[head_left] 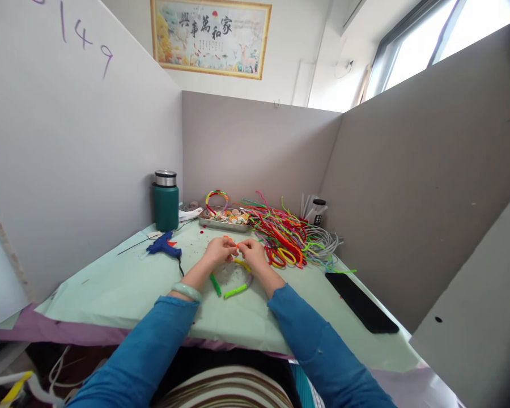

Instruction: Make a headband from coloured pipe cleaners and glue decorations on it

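My left hand [221, 250] and my right hand [254, 253] meet over the middle of the table, fingertips pinched close together. Between them is a bright orange fuzzy pipe cleaner [237, 246], mostly covered by my fingers. Just below, and partly behind my hands, a curved headband [236, 291] is wrapped in coiled pipe cleaner in green, yellow, purple and lime sections. Its two ends point toward me. Whether the orange piece is joined to the headband, I cannot tell.
A blue glue gun [165, 245] lies at the left, near a green bottle [166, 207]. Behind my hands stands a metal tray [226, 224] of small pieces with a finished-looking colourful hoop [207, 199]. Piled pipe cleaners [280, 229] and a black phone-like slab [361, 303] lie right. Grey partitions [259, 147] enclose the table.
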`<state>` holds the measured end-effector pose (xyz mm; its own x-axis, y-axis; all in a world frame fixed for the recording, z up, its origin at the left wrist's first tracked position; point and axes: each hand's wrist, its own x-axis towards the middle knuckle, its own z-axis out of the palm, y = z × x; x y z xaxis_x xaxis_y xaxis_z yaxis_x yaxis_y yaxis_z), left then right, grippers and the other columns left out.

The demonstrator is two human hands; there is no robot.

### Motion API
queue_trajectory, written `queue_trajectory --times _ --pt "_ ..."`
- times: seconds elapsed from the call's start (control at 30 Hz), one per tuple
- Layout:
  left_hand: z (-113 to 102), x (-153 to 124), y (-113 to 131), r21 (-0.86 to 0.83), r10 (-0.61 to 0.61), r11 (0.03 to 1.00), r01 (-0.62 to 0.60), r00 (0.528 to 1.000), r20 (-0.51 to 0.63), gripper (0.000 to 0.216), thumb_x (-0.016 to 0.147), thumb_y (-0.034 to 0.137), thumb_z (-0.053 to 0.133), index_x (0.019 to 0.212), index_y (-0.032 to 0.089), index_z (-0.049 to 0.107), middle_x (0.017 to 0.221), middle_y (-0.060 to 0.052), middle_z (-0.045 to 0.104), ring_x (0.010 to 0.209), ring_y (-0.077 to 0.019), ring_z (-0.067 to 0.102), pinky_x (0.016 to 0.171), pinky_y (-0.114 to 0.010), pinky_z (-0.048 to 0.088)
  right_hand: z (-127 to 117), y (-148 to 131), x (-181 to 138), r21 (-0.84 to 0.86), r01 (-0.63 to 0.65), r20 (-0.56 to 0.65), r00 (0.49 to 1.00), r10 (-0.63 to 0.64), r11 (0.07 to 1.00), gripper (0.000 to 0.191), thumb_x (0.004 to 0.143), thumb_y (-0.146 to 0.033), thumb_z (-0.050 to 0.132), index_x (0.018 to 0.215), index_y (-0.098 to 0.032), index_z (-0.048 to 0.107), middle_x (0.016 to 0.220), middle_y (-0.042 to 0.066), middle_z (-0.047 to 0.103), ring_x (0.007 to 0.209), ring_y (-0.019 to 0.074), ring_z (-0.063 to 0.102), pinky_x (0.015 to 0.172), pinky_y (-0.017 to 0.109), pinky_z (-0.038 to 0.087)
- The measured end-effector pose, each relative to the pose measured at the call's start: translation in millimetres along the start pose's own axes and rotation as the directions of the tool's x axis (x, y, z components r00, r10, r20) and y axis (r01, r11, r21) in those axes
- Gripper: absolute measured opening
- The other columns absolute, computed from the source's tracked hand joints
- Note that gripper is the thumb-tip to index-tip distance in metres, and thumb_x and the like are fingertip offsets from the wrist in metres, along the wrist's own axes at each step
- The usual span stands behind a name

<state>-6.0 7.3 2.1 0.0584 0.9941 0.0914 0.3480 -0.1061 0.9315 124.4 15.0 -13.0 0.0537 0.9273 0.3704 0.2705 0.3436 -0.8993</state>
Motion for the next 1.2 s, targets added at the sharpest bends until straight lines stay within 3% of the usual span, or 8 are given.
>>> queue_trajectory --times 0.13,0.3,0.43,0.53,0.6,0.77,0.9,1.2 --pt "3.3 -4.8 3.0 -0.245 -0.038 0.968 0.051 0.998 0.057 0.029 0.066 0.031 0.068 0.085 0.01 0.062 0.076 -0.008 0.068 0.053 -0.0085 0.057 0.055 -0.022 0.049 4.0 -4.1 -4.5 0.354 -0.132 0.056 0.991 0.12 0.926 0.017 0.062 -0.032 0.059 0.064 -0.015 0.058 0.048 -0.003 0.05 0.043 0.0077 0.039 0.042 0.02 0.03" --pt "1.0 -8.3 6.1 -0.242 -0.046 0.969 0.046 0.999 0.004 0.034 0.066 0.039 0.068 0.083 0.011 0.062 0.073 -0.006 0.067 0.051 -0.0075 0.055 0.052 -0.021 0.047 6.0 -6.5 -6.7 0.421 -0.155 0.054 0.988 0.146 0.894 0.024 0.059 -0.036 0.064 0.068 -0.015 0.06 0.049 -0.003 0.049 0.042 0.0066 0.036 0.04 0.019 0.027" --pt "-2.1 -3.6 3.3 -0.088 -0.015 0.996 0.012 0.999 -0.04 0.024 0.071 0.033 0.062 0.082 0.012 0.062 0.07 -0.005 0.067 0.05 -0.008 0.055 0.05 -0.02 0.045 0.4 -3.8 0.2 0.314 -0.115 0.039 0.993 0.108 0.942 0.027 0.065 -0.041 0.058 0.07 -0.015 0.062 0.06 -0.001 0.056 0.043 0.0065 0.04 0.041 0.02 0.03" --pt "-3.9 -0.4 -0.3 0.19 0.084 0.979 -0.068 0.993 -0.078 0.017 0.073 0.028 0.058 0.08 0.014 0.064 0.069 -0.004 0.067 0.052 -0.0093 0.055 0.051 -0.02 0.043 -7.6 0.1 6.6 0.172 -0.019 0.018 1.0 0.016 0.985 0.028 0.072 -0.039 0.052 0.082 -0.015 0.065 0.069 0.001 0.061 0.046 0.0079 0.044 0.045 0.022 0.035" --pt "-4.6 -0.7 -1.6 0.4 0.184 0.906 -0.139 0.98 -0.077 0.015 0.074 0.027 0.056 0.077 0.016 0.066 0.071 -0.004 0.068 0.058 -0.0112 0.057 0.056 -0.021 0.042 -11.8 2.1 7.4 0.005 0.104 0.061 0.993 -0.104 0.995 0.025 0.075 -0.034 0.052 0.088 -0.018 0.066 0.077 0.002 0.064 0.055 0.0106 0.051 0.054 0.023 0.04" --pt "-3.9 -6.7 -0.6 0.71 0.299 0.681 -0.179 0.953 -0.047 0.021 0.076 0.029 0.051 0.085 0.022 0.069 0.08 -0.007 0.069 0.076 -0.0188 0.061 0.067 -0.026 0.041 -13.1 1.7 -2.8 -0.476 0.387 0.214 0.922 -0.323 0.789 0.017 0.079 -0.024 0.051 0.083 -0.022 0.067 0.089 0.003 0.065 0.082 0.0153 0.056 0.073 0.026 0.039" --pt "-3.5 -7.8 0.1 0.756 0.296 0.629 -0.182 0.955 -0.017 0.023 0.076 0.028 0.05 0.087 0.024 0.07 0.083 -0.007 0.069 0.081 -0.0198 0.061 0.071 -0.026 0.04 -11.4 -0.1 -6.9 -0.619 0.39 0.243 0.921 -0.305 0.682 0.017 0.082 -0.024 0.049 0.081 -0.021 0.066 0.086 0.004 0.064 0.08 0.0153 0.055 0.069 0.025 0.036" --pt "-8.3 -0.6 -2.6 0.563 0.299 0.793 -0.233 0.954 -0.026 0.021 0.075 0.021 0.047 0.081 0.019 0.067 0.076 -0.002 0.071 0.068 -0.013 0.061 0.063 -0.021 0.041 -11.9 0.6 -2.7 -0.562 0.265 0.138 0.964 -0.226 0.783 0.013 0.079 -0.023 0.052 0.077 -0.018 0.064 0.081 0.004 0.065 0.072 0.0143 0.055 0.062 0.024 0.034"
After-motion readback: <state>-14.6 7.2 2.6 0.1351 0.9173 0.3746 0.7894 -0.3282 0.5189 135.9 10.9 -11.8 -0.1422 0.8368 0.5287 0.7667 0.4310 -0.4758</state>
